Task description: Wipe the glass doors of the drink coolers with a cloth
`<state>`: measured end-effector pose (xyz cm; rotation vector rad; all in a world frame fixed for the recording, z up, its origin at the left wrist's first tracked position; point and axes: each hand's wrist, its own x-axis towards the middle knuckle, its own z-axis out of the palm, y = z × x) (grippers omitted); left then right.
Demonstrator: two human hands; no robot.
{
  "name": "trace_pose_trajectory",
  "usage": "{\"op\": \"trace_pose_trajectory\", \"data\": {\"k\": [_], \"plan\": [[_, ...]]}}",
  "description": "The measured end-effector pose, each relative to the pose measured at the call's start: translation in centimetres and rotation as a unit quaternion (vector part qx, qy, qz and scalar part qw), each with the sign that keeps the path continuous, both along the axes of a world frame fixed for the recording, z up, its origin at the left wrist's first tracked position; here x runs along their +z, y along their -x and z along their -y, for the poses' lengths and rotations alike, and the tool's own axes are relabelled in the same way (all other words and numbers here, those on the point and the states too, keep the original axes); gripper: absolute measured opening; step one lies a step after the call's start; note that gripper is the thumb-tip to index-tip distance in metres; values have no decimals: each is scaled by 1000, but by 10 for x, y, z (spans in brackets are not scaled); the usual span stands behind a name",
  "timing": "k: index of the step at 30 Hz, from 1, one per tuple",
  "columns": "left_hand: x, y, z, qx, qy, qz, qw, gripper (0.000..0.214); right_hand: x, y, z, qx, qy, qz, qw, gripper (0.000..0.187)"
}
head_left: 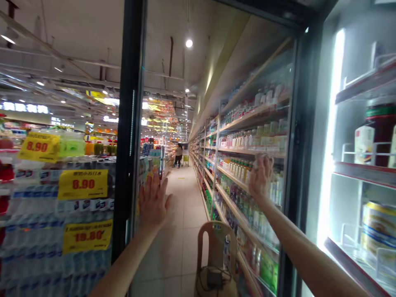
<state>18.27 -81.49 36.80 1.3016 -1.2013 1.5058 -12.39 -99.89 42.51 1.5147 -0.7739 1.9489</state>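
Note:
A glass cooler door (182, 206) with a black frame stands swung out in front of me. My left hand (154, 198) lies against the pane near its left edge, fingers spread and nothing in it. Toward the pane's right side, my right hand (260, 177) is closed on a pale, crumpled cloth (264, 160) pressed to the glass. The cloth is slightly blurred and partly hidden by the fingers.
Lit cooler shelves (365, 175) with bottles and cans are at the right. A chair (216, 235) bearing a black box with a cable stands behind the glass. Stacked bottles (55, 243) with yellow price signs rise at left. A person (178, 156) is far down the aisle.

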Motion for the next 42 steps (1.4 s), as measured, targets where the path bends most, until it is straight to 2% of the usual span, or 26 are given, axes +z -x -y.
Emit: {"op": "trace_pose_trajectory", "data": {"k": [2,3,5,8,11,14,16,17,18,20,23,25,27,30,32,33,35,37,38,40,42], "plan": [[-1,-2,0,-6,-8,-5,1000,68,-4,-12,-11,7,21,-126,992,43],[-2,-3,0,-8,-14,-10,1000,68,-3,-13,-12,8,19,-151,988,42],[-2,-3,-2,-12,-21,-14,1000,67,3,-3,-6,9,-10,-93,996,43],[4,2,-7,-18,-22,-16,999,65,21,25,14,3,-57,85,995,50],[21,12,-8,-20,-38,-13,999,59,34,30,20,-5,-60,128,990,53],[40,23,-4,-17,-33,-10,999,57,34,8,4,9,-24,30,999,49],[47,28,-3,-13,-18,-12,1000,59,30,-2,-5,25,5,-75,997,45],[49,29,-3,-10,-13,-11,1000,59,29,-1,-7,31,11,-96,995,43],[49,31,-3,-6,-10,-8,1000,60,30,3,-5,33,11,-85,996,42],[47,32,-4,0,-5,-6,1000,61,39,21,4,31,5,3,999,45],[45,33,-4,3,0,-7,1000,63,66,40,17,26,10,108,994,52],[45,31,-2,-4,3,-6,1000,65,82,30,12,25,20,103,994,52],[46,29,0,-11,7,-5,1000,65,88,2,-5,27,35,48,998,48],[45,24,3,-11,18,9,1000,65,82,-43,-31,27,72,-142,987,42],[43,21,3,-6,21,21,1000,63,78,-53,-36,22,83,-213,973,43],[43,20,2,-4,20,27,999,62,79,-49,-33,21,74,-193,978,43],[45,20,0,-1,17,32,999,57,89,-32,-20,27,33,-61,997,46],[57,21,-2,-4,18,30,999,51,104,-15,-8,36,-7,68,997,49],[66,22,-3,-6,20,24,999,49,111,-12,-5,40,-15,102,994,50],[89,24,-3,-10,30,8,999,48,119,-19,-9,42,-4,94,995,50],[111,26,-3,-11,43,-6,999,49,117,-40,-24,39,35,-3,999,48]]}}
